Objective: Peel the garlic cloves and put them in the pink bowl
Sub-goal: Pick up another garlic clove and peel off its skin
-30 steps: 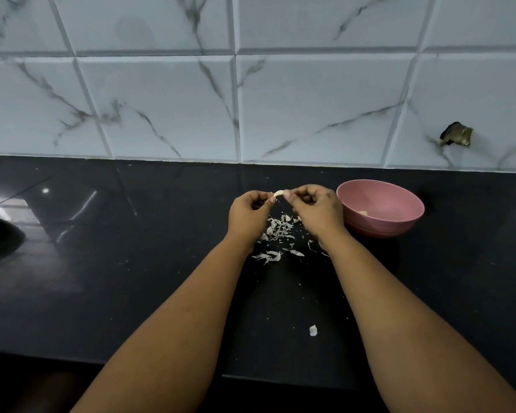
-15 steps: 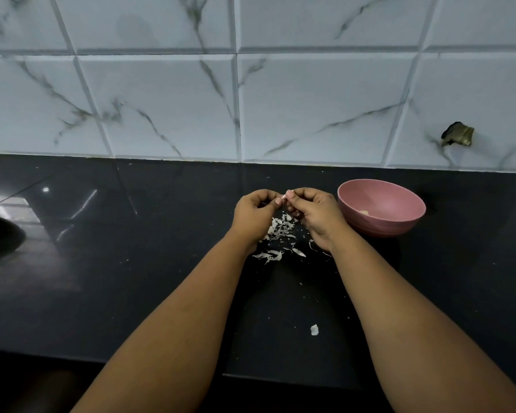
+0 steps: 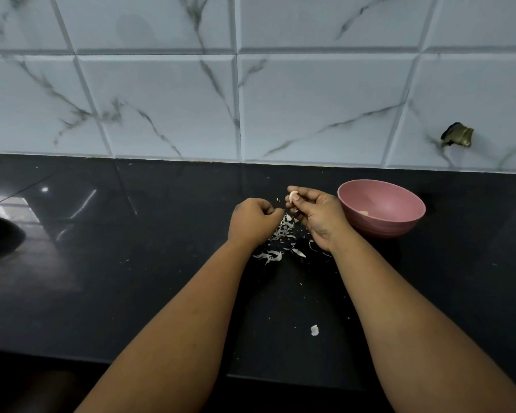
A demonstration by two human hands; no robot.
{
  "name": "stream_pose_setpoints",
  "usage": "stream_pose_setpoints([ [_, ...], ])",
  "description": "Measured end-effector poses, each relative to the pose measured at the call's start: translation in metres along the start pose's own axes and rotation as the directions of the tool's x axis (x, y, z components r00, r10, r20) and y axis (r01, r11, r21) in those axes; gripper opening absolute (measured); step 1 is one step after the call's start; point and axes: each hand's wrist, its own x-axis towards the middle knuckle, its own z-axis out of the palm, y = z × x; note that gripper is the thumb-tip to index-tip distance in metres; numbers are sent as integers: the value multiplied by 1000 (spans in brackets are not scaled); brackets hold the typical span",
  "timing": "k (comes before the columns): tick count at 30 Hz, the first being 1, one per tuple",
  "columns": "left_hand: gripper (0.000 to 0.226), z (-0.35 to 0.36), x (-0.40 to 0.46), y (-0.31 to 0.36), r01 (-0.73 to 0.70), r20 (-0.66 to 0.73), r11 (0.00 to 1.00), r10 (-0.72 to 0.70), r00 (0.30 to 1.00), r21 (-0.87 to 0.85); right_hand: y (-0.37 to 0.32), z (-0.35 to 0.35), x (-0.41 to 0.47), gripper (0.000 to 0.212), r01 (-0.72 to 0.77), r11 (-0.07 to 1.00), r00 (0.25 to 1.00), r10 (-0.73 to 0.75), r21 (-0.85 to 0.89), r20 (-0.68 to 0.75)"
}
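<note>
Right hand (image 3: 318, 217) pinches clove (image 3: 292, 196) just left of bowl (image 3: 399, 228); left hand (image 3: 253, 220) curled, grip contents unclear, over peels (image 3: 280, 234).

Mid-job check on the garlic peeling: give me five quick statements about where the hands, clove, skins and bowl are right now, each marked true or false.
1. The right hand pinches a garlic clove. True.
2. The pink bowl stands left of both hands. False: it stands to the right of the right hand.
3. Loose garlic skins lie on the black counter between the hands. True.
4. The left hand also grips the clove. False: it is apart from the clove, fingers curled.
5. The bowl is turned upside down. False: it sits upright, with a pale piece inside.
</note>
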Motion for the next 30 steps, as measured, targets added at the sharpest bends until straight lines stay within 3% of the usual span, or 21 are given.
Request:
stream_pose_setpoints([
  [4,16,0,5,-5,-17,-1,993,17,1000,115,-1,-1,0,9,21,998,999,-24,-60,-49],
  [7,43,-1,7,-7,-37,54,989,30,998,144,0,0,0,8,28,995,998,-33,-93,-58],
  [13,17,2,-1,4,-27,-61,939,6,998,-342,1,2,-2,4,64,974,996,-75,-215,-47],
  [16,4,4,-1,1,-3,-21,901,-6,1000,-433,1,3,-3,4,82,950,994,-98,-301,-40],
  [30,6,2,1,2,97,85,797,-57,995,-596,6,-1,4,8,200,763,966,-260,-614,-8],
])
